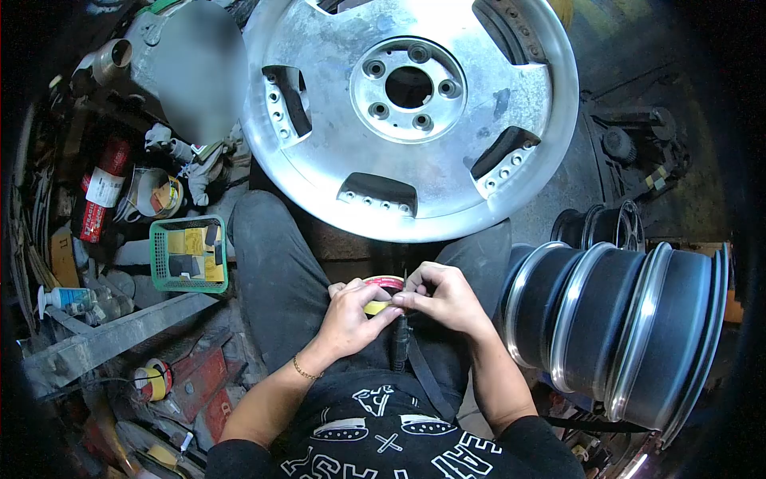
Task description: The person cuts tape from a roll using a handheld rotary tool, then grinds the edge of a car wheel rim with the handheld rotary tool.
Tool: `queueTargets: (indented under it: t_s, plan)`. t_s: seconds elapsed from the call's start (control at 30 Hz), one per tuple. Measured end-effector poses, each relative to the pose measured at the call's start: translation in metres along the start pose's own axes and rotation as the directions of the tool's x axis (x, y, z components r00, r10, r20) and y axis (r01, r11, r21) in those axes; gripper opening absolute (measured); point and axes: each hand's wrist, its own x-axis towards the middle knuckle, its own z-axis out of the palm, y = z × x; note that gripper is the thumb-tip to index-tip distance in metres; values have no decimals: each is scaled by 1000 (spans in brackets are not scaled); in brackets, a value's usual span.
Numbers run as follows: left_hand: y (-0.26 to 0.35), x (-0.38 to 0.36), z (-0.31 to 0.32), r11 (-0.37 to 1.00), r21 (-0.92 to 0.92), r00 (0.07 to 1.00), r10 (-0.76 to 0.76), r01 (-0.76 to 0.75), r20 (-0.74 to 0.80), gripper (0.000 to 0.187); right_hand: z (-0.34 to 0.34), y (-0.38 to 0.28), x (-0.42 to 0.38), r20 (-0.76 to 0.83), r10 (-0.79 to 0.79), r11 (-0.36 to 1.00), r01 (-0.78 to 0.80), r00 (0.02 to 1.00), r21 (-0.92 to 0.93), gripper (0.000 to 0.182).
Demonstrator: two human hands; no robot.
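My left hand (351, 315) is closed around a roll of yellow tape (377, 306) with a red inner ring, held low between my knees. My right hand (443, 297) meets it from the other side, thumb and finger pinched at the tape's edge. A thin dark point (404, 279) sticks up beside the right fingertips. Below the hands, a black ribbed handle-like piece (400, 343) lies against my lap. Just beyond my knees, a large silver wheel face (327, 172) with a round hub and several cutouts faces up.
Several wheel barrels (594, 319) with shiny rims stand in a row at right. On the left are a green basket (190, 220) of sanding sheets, a red can (104, 191), a pump bottle (68, 299), a metal beam (120, 339) and another tape roll (153, 379).
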Motion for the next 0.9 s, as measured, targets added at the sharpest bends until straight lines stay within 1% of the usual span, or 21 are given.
queueTargets:
  t_s: [0.07, 0.1, 0.17, 0.2, 0.23, 0.27, 0.3, 0.37, 0.4, 0.43, 0.47, 0.5, 0.57, 0.6, 0.7, 0.73, 0.8, 0.83, 0.9]
  plan:
    - [1, -1, -1, 995, 67, 994, 74, -68, -77, 28, 3, 0, 1, -20, 48, 998, -49, 999, -47, 22]
    - [-2, -4, -14, 994, 99, 995, 62, -55, -74, 28, 10, 1, 6, -15, 32, 999, -33, 999, -16, 22]
    - [-3, -4, -28, 994, 94, 998, 61, -63, 23, 26, 8, 0, 5, 17, 132, 989, -133, 991, 58, 20]
    - [-3, -4, -32, 993, 72, 996, 92, -93, 17, 24, 10, 2, 5, 17, 132, 989, -132, 991, 61, 20]
    - [-3, -3, -31, 993, 69, 996, 92, -93, 19, 24, 14, 4, 5, 48, 47, 986, -54, 998, 155, 18]
    - [-3, -3, -29, 990, 67, 992, 126, -125, -2, 23, 16, 7, 4, 72, -38, 968, 19, 997, 250, 17]
    - [-3, -2, -27, 985, 68, 987, 162, -160, -25, 22, 15, 10, 4, 73, -36, 968, 17, 997, 249, 17]
    - [-1, -2, -26, 987, 62, 988, 153, -151, -18, 21, 13, 15, 4, 163, -69, 966, 25, 984, 256, 14]
    - [-1, -2, -23, 989, 50, 990, 141, -140, -1, 21, 13, 14, 4, 162, -68, 967, 24, 984, 255, 14]
    - [-2, -2, -21, 991, 39, 992, 128, -129, 16, 21, 12, 14, 4, 134, -94, 973, 62, 986, 223, 15]
    - [-2, -2, -19, 991, 51, 993, 121, -121, -2, 22, 11, 13, 4, 107, -122, 977, 100, 987, 189, 16]
    - [-2, -2, -18, 991, 49, 993, 122, -122, -2, 22, 10, 6, 3, 107, -121, 977, 99, 987, 187, 16]
    - [-1, 0, -18, 991, 73, 994, 111, -109, -24, 23, 7, -13, 1, 11, 39, 998, -39, 999, 50, 18]
    - [0, -1, -17, 991, 72, 993, 111, -109, -25, 23, 7, -10, 2, -19, 37, 998, -36, 999, 51, 20]
    - [1, -1, -20, 993, 83, 996, 90, -87, -26, 23, 8, -5, 3, -24, 55, 998, -54, 998, 44, 19]
    - [2, -1, -26, 995, 67, 997, 78, -78, -5, 24, 7, -4, 3, -25, 56, 998, -55, 998, 43, 19]
    - [1, -1, -31, 994, 63, 996, 83, -85, 25, 25, 6, 0, 3, 35, 73, 979, -79, 997, 189, 18]
    - [1, 0, -29, 995, 61, 996, 82, -84, 25, 25, 8, 2, 3, 36, 75, 979, -80, 997, 188, 18]
    - [0, 2, -24, 976, 95, 980, 199, -196, -23, 25, 12, 5, 4, 110, -139, 965, 110, 984, 237, 17]
